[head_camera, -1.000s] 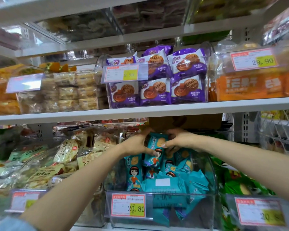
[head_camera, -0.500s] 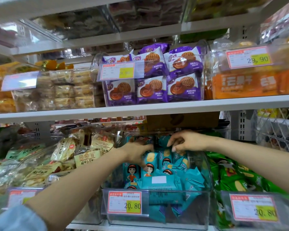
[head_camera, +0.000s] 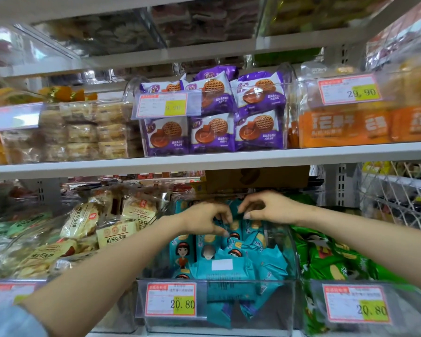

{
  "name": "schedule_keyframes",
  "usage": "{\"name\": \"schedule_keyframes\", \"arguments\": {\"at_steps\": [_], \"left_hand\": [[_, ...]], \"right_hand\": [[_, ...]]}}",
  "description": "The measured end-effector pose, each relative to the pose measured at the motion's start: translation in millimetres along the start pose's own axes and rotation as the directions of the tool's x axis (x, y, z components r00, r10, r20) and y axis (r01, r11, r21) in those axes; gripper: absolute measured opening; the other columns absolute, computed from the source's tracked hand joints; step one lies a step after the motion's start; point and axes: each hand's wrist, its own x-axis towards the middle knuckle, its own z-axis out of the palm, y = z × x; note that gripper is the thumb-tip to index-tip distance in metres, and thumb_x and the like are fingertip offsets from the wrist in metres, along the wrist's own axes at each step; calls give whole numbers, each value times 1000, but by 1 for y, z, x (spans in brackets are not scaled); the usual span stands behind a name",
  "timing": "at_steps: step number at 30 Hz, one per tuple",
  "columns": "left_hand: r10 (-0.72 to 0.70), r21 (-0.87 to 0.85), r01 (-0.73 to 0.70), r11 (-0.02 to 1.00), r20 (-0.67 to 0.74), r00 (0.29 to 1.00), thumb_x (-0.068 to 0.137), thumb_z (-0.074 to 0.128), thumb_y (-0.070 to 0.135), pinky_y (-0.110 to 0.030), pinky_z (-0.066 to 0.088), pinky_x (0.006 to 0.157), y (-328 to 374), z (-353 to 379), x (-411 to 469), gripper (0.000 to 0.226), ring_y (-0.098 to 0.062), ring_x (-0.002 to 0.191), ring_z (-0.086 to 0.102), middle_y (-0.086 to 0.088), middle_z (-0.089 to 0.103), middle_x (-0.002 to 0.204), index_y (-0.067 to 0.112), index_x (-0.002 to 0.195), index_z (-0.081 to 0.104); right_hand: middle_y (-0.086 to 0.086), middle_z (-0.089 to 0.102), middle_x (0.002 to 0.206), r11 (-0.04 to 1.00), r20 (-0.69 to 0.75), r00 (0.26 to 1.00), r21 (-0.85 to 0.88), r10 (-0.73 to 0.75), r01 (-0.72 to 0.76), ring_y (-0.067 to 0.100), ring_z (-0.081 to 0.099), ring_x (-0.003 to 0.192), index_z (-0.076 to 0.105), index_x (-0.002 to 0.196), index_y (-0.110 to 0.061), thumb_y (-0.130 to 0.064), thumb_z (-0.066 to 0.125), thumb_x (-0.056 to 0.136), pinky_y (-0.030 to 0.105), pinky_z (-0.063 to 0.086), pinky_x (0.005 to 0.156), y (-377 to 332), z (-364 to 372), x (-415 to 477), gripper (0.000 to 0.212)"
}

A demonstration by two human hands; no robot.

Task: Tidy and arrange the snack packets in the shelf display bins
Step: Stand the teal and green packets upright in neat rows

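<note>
Both hands reach into the clear bin under the white shelf, where the teal snack packets lie jumbled behind a price tag reading 20.80. My left hand pinches the top of 1 of them between curled fingers and thumb. My right hand sits just beside it, fingers curled, and I cannot tell whether it grips anything. Green packets fill the bin to the right, beige packets the one to the left. On the white shelf sit purple packets tagged 9.90 and orange packets tagged 29.90. A wire rack stands far right.
</note>
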Motion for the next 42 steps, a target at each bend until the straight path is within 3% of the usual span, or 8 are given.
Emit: {"name": "schedule_keyframes", "arguments": {"at_steps": [9, 13, 17, 22, 25, 28, 33, 42], "left_hand": [[-17, -30, 25, 999, 242, 970, 78, 75, 31, -26, 41, 90, 4, 26, 25, 58, -18, 109, 55, 0, 60, 122, 16, 127, 49], [-34, -43, 49, 998, 286, 958, 80, 72, 30, -20, 38, 87, 4, 28, 28, 61, -13, 107, 51, -2, 57, 125, 15, 133, 46], [-69, -55, 92, 994, 326, 943, 81, 71, 32, -29, 42, 95, -1, 24, 26, 56, -19, 111, 51, -4, 54, 127, 14, 130, 49], [-76, -133, 124, 983, 320, 944, 81, 72, 30, -21, 38, 75, -6, 18, 23, 37, -13, 96, 50, 1, 57, 108, 15, 111, 57], [-78, -153, 135, 979, 331, 940, 80, 72, 31, -25, 38, 77, -6, 17, 21, 35, -10, 92, 50, 5, 56, 105, 17, 106, 53], [-75, -173, 140, 975, 341, 937, 80, 71, 31, -22, 40, 74, -4, 14, 20, 38, -8, 87, 48, 4, 55, 104, 14, 107, 50], [-94, -218, 165, 962, 303, 948, 79, 73, 27, -19, 41, 69, -4, 12, 20, 36, -9, 86, 51, 6, 55, 98, 17, 101, 46], [-133, -68, 138, 988, 76, 988, 78, 73, 36, -23, 38, 65, -2, 15, 25, 45, -15, 89, 52, -2, 58, 105, 16, 107, 46]], "right_hand": [[-10, 66, 96, 999, 32, 999, -12, -29, 29, 1, 61, 89, 66, 95, -28, -19, 66, 86, 11, 44, 80, 2, -11, -15, 13], [-1, 68, 106, 996, 228, 973, -89, 21, -1, 11, 62, 99, 66, 105, -23, -16, 64, 88, 14, 44, 82, -2, -18, -12, 19], [5, 62, 120, 966, 471, 871, -259, 143, -18, 16, 57, 111, 59, 122, -18, -14, 65, 87, 20, 44, 89, -20, -25, -4, 36], [3, 54, 132, 919, 574, 779, -393, 254, -10, 19, 49, 120, 56, 128, -25, -11, 68, 83, 31, 43, 100, -29, -22, 4, 48], [1, 54, 130, 908, 584, 762, -419, 281, -14, 13, 50, 114, 57, 127, -24, -12, 69, 83, 25, 41, 94, -31, -20, 8, 48], [-1, 56, 108, 897, 545, 787, -442, 290, -24, 7, 50, 90, 61, 122, -22, -18, 72, 81, 18, 39, 73, -30, -15, 10, 43], [-17, 56, 78, 902, 464, 841, -428, 277, -61, 0, 50, 73, 66, 106, -21, -22, 76, 77, 17, 36, 64, -25, -12, 11, 30], [-13, 57, 73, 912, 416, 880, -408, 232, -48, -1, 48, 67, 61, 82, -16, -17, 75, 78, 15, 36, 59, -23, -13, 9, 14]]}}
